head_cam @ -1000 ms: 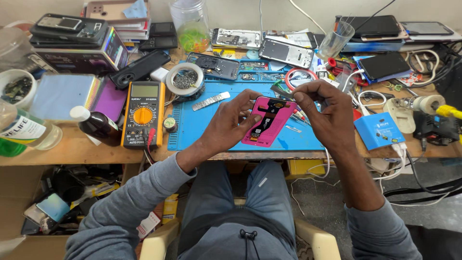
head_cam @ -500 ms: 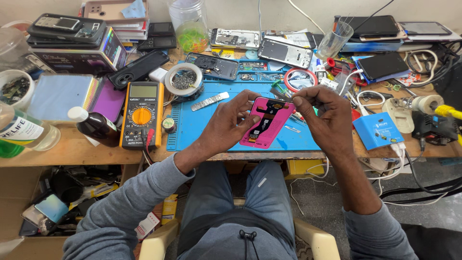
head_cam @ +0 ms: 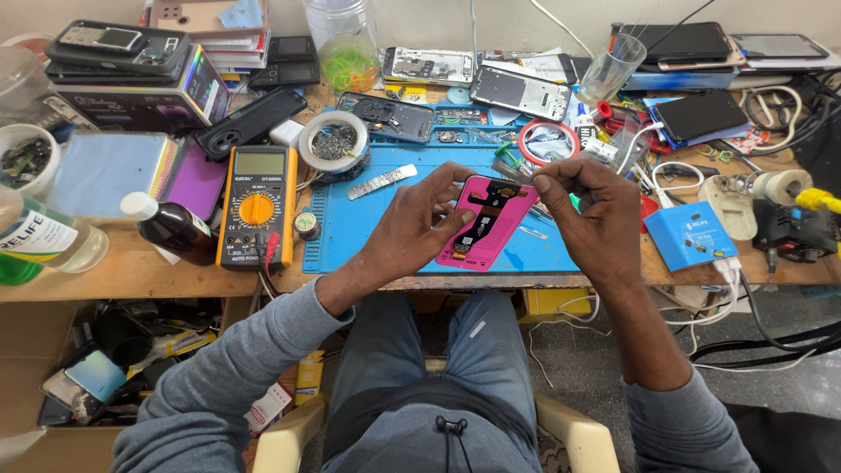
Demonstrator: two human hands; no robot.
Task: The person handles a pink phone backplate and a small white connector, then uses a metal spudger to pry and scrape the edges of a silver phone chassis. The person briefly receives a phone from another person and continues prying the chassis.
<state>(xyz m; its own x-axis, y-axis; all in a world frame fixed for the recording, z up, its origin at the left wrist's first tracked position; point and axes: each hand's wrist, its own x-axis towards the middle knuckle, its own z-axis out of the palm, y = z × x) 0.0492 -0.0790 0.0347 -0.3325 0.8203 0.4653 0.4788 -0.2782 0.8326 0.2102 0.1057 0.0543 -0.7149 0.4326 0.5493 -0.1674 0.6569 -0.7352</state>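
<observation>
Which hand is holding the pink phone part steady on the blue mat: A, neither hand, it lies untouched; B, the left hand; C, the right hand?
B: the left hand grips the edge of the pink phone part on the blue mat, while the right hand pinches something small above its top end.

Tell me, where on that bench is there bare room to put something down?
Free: the blue mat between the yellow meter and the left hand, below the metal strip; also the wood edge under the brown bottle. The back and right side are crowded.
</observation>
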